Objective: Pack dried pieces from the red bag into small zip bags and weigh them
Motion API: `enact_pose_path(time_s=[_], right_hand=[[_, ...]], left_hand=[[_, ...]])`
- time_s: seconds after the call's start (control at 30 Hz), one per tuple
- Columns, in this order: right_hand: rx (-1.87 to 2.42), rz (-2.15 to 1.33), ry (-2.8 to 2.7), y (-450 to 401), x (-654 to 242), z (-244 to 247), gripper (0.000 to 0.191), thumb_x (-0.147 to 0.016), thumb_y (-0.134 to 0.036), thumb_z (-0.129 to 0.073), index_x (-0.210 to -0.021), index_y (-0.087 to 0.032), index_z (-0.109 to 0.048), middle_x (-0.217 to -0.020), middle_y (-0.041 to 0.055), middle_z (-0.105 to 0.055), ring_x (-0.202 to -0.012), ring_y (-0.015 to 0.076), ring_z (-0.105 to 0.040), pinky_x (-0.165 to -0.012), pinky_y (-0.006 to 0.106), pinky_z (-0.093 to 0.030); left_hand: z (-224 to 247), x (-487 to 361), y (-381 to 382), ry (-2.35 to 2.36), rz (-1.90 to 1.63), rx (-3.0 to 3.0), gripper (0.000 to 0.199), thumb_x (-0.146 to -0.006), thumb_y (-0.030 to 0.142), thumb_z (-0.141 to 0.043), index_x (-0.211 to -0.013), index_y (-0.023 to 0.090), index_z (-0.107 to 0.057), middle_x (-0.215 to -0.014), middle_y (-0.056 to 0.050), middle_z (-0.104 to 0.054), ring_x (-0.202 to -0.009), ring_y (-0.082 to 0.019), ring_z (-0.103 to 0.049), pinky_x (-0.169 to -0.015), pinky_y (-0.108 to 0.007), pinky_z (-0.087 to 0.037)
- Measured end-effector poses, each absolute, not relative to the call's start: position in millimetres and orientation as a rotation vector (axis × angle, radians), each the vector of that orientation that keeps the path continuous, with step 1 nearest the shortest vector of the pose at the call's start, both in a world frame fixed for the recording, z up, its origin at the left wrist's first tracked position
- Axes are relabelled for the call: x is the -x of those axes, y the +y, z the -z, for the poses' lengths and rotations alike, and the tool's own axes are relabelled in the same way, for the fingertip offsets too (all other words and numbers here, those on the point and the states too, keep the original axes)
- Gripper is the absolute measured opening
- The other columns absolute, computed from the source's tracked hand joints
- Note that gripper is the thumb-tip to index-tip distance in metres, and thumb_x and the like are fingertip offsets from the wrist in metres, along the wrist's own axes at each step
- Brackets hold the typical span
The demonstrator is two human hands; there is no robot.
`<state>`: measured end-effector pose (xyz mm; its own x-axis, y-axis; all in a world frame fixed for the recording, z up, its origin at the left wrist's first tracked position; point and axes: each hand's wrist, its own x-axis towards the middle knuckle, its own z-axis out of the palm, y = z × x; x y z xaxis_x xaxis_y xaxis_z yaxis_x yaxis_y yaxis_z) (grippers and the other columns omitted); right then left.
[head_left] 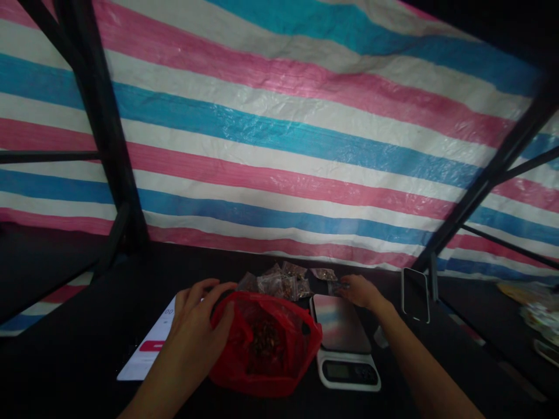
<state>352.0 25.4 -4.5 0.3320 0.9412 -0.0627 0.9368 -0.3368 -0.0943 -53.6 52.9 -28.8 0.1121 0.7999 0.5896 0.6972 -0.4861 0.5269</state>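
A red plastic bag [305, 364] stands with its mouth wide, small brownish pieces [265, 338] inside it. My left hand [198, 317] is at the bag's left rim, fingers spread and the thumb against the red plastic. Beyond a kitchen scale [343, 326], my right hand [358, 290] pinches a small clear zip bag [335, 287]; its contents are too dim to make out. Several filled zip bags [283, 285] lie in a heap behind the red bag. One more filled zip bag [324, 273] lies apart, just left of my right hand.
A lit tablet-like screen [146, 355] lies at the left, partly behind my left forearm. At the right a phone [415, 295] leans near a dark frame post. A striped plastic sheet [279, 134] hangs behind the black table [78, 361]. Plastic-wrapped items [539, 314] lie far right.
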Motion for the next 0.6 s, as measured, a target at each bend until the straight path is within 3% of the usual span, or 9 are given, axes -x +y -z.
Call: enact_pose_path(time_s=[0.13, 0.2, 0.27, 0.33, 0.43, 0.5, 0.6], right_hand=[[2.585, -0.139, -1.787, 30, -343, -5, 0.030, -0.102, -0.037, -0.070, -0.125, -0.018, -0.070, -0.129, 0.0094, -0.071, -0.112, 0.0251, -0.071, -0.096, 0.047, -0.061], [2.563, -0.074, -1.767, 21, -343, -17, 0.017, -0.102, -0.029, -0.067, -0.110, -0.018, -0.078, -0.117, 0.0109, -0.078, -0.110, 0.0279, -0.074, -0.094, 0.043, -0.058], [2.517, -0.004, -1.746, 8, -342, -33, 0.022, -0.102, -0.022, -0.061, -0.098, -0.018, -0.082, -0.107, 0.0137, -0.082, -0.109, 0.0326, -0.076, -0.092, 0.042, -0.056], [2.443, 0.059, -1.738, -6, -335, -47, 0.026, -0.102, -0.023, -0.058, -0.104, -0.019, -0.084, -0.112, 0.0153, -0.082, -0.113, 0.0349, -0.075, -0.094, 0.042, -0.054], [2.254, 0.101, -1.788, -27, -306, -56, 0.027, -0.102, -0.029, -0.060, -0.118, -0.023, -0.082, -0.127, 0.0113, -0.079, -0.121, 0.0305, -0.072, -0.104, 0.039, -0.052], [1.984, 0.071, -1.824, -38, -276, -52, 0.024, -0.100, -0.030, -0.065, -0.116, -0.026, -0.082, -0.124, 0.0089, -0.080, -0.119, 0.0284, -0.072, -0.105, 0.038, -0.053], [1.626, -0.008, -1.852, -47, -230, -40, 0.019, -0.096, -0.027, -0.073, -0.111, -0.029, -0.083, -0.115, 0.0067, -0.080, -0.113, 0.0285, -0.072, -0.103, 0.043, -0.054]], left_hand=[[21, 52, 48, 1.473, -1.400, -2.193, 0.037, -0.092, 0.040, -0.052, -0.109, 0.025, -0.082, -0.119, -0.013, -0.070, -0.111, -0.035, -0.060, -0.099, -0.056, -0.052], [13, 50, 42, 1.410, -1.437, -2.136, 0.034, -0.092, 0.039, -0.053, -0.105, 0.026, -0.081, -0.117, -0.012, -0.072, -0.111, -0.034, -0.061, -0.099, -0.054, -0.053], [3, 47, 34, 1.307, -1.443, -2.055, 0.031, -0.093, 0.038, -0.054, -0.103, 0.027, -0.080, -0.116, -0.009, -0.073, -0.111, -0.032, -0.064, -0.099, -0.050, -0.053], [-5, 40, 24, 1.190, -1.377, -1.940, 0.028, -0.096, 0.040, -0.054, -0.103, 0.028, -0.078, -0.113, -0.007, -0.074, -0.108, -0.029, -0.068, -0.098, -0.045, -0.054], [-10, 22, 9, 1.009, -1.169, -1.676, 0.030, -0.098, 0.048, -0.057, -0.109, 0.027, -0.075, -0.106, -0.005, -0.077, -0.098, -0.026, -0.073, -0.089, -0.038, -0.057], [-8, 7, 1, 0.893, -1.040, -1.511, 0.036, -0.096, 0.054, -0.060, -0.111, 0.024, -0.074, -0.099, -0.005, -0.078, -0.090, -0.025, -0.074, -0.082, -0.035, -0.057], [0, -12, -5, 0.800, -0.983, -1.427, 0.043, -0.094, 0.063, -0.062, -0.093, 0.021, -0.072, -0.082, -0.003, -0.073, -0.070, -0.018, -0.066, -0.065, -0.029, -0.051]])
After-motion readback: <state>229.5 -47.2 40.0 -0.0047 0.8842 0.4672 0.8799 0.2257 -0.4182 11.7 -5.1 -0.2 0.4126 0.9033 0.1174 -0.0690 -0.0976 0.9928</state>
